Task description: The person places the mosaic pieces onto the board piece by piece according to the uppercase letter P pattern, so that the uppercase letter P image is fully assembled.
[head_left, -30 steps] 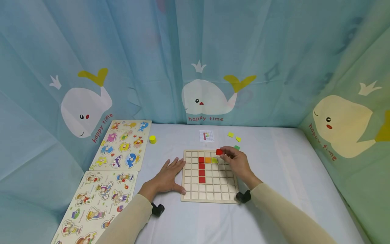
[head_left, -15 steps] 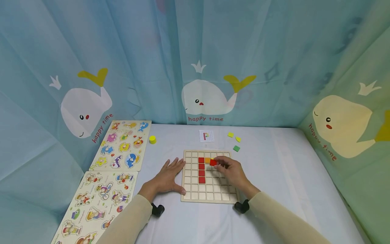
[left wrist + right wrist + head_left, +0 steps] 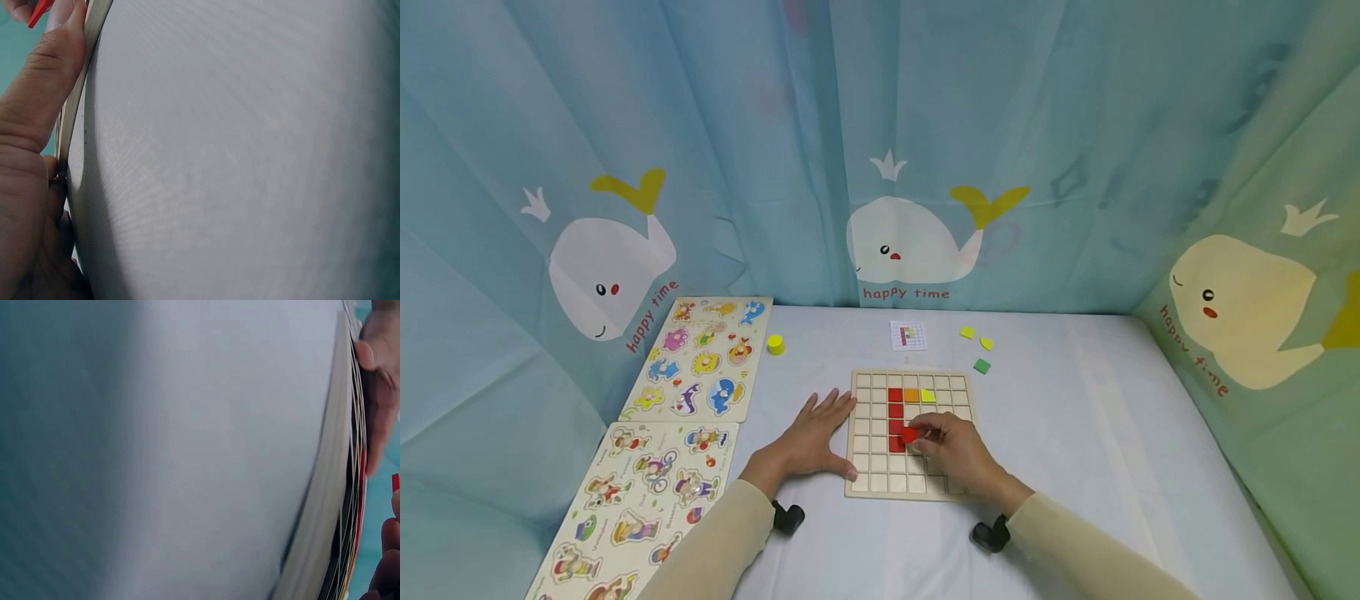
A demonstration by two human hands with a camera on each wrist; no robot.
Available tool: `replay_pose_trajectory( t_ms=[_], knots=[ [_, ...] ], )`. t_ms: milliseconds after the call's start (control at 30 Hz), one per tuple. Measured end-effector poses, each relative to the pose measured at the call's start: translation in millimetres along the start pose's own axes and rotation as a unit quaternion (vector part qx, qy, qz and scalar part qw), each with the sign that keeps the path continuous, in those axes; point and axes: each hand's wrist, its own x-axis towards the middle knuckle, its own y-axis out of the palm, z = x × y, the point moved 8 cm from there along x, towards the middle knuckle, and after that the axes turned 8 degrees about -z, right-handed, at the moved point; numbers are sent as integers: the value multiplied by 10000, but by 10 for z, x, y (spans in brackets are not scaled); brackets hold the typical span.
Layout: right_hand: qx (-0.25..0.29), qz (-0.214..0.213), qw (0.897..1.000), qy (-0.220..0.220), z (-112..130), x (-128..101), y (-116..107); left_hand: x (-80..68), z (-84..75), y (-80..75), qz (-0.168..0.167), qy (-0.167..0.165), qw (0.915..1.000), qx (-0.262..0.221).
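Your board (image 3: 913,482) lay flat on the table (image 3: 1075,467), and your left hand (image 3: 808,440) lay open with its fingers straight along the left edge — good bracing. Your right hand (image 3: 951,450) pinched a red tile (image 3: 911,434) at its fingertips, just right of the red column's (image 3: 896,408) lower end. It looked tilted — you did well to level it square over one cell.
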Motion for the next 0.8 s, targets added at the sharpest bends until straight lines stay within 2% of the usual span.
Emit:
replay_pose_trajectory(
  t_ms=[133, 433, 800],
  knots=[
    [-158, 117, 9996, -221, 77, -71, 54, -1, 4, 4, 15, 8, 10000, 40],
    [-466, 368, 9979, -250, 95, -158, 164, 7, 7, 10, 15, 7, 10000, 50],
    [-1051, 322, 9889, -995, 159, -189, 221, 6, 14, 17, 19, 14, 10000, 35]
  ],
)
